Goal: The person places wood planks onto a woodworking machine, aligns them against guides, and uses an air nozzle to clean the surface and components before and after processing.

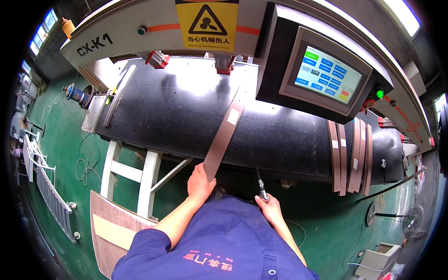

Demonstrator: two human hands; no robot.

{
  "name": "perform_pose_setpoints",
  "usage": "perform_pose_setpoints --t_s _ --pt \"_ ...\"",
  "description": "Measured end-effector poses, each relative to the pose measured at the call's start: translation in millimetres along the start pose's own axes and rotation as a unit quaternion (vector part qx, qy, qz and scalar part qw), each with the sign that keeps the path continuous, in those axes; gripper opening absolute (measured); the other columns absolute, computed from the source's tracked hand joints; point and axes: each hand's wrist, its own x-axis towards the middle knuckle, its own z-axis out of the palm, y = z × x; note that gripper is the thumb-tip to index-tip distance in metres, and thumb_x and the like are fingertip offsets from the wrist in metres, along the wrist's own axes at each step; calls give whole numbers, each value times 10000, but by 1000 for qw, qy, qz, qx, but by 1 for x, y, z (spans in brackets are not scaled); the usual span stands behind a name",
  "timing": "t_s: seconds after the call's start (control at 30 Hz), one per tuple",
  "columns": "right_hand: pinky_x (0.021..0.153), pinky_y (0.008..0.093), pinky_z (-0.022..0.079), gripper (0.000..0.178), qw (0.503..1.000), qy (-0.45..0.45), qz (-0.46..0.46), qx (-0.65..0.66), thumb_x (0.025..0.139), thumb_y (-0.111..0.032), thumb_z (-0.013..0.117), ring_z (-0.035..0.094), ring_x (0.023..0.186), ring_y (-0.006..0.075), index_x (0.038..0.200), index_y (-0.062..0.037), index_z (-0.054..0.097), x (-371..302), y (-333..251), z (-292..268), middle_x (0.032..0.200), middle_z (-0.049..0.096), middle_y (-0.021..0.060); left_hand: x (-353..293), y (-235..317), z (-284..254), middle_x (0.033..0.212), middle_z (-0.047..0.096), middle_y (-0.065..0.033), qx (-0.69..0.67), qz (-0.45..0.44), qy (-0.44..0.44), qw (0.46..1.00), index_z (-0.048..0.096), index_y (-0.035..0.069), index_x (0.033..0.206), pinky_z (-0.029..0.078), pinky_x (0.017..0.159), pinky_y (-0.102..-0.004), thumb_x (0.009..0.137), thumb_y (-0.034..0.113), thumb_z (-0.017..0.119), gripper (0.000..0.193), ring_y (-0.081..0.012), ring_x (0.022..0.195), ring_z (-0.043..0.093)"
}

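My left hand [200, 183] is closed round the near end of a long brown strip [221, 140] with a white label on it. The strip slants away from me across the black tabletop [163, 107], and its far end lies under the machine's beam. Low in front of me, my right hand [270, 208] grips an air blow gun [262, 188] by its handle. The gun's thin dark nozzle points away from me toward the table's near edge, to the right of the strip.
Several similar labelled strips [355, 156] lie at the table's right, overhanging its near edge. Above hangs a machine beam [126, 35] with a lit touchscreen [329, 74] and red clamps [157, 59]. White legs [151, 179] and a wood-patterned panel [105, 212] stand at lower left.
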Motion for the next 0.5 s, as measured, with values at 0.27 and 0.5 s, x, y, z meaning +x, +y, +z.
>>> perform_pose_setpoints --t_s 0.27,0.5 --pt "563 303 458 290 1000 6 5 16 921 -290 659 597 569 124 794 -39 587 4 3 -2 609 608 37 2 -1 -4 1064 559 -160 32 33 11 999 448 27 1222 507 819 -433 687 163 791 650 -343 997 599" --pt "553 290 461 287 999 12 5 40 922 -291 660 596 559 115 797 -43 589 5 -1 -2 605 608 34 7 -1 -3 1066 529 -173 -2 23 19 1000 486 31 1193 501 822 -445 659 161 792 628 -366 1020 569"
